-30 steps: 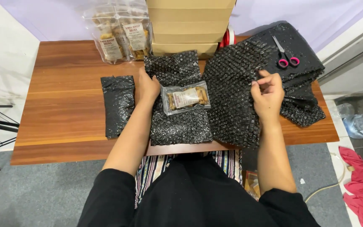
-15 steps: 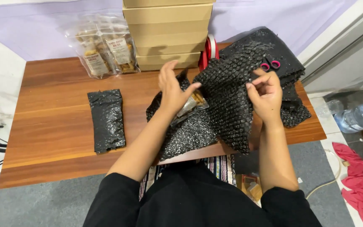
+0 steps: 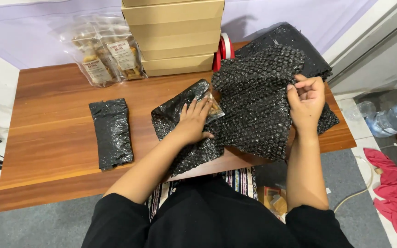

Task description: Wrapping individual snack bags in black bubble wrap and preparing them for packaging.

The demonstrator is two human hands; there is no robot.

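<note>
The left hand (image 3: pixel 194 121) presses flat, fingers spread, on a snack packet (image 3: pixel 213 108) (mostly hidden); just right of it, the right hand (image 3: pixel 305 102) pinches a black bubble-wrap sheet (image 3: pixel 256 105).

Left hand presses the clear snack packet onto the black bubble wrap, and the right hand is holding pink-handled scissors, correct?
Not quite. In the head view the right hand grips the edge of the black bubble wrap sheet, not scissors. The left hand does press the clear snack packet.

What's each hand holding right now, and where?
Right hand pinches the black bubble wrap sheet at its right edge; left hand presses flat on the snack packet.
</note>
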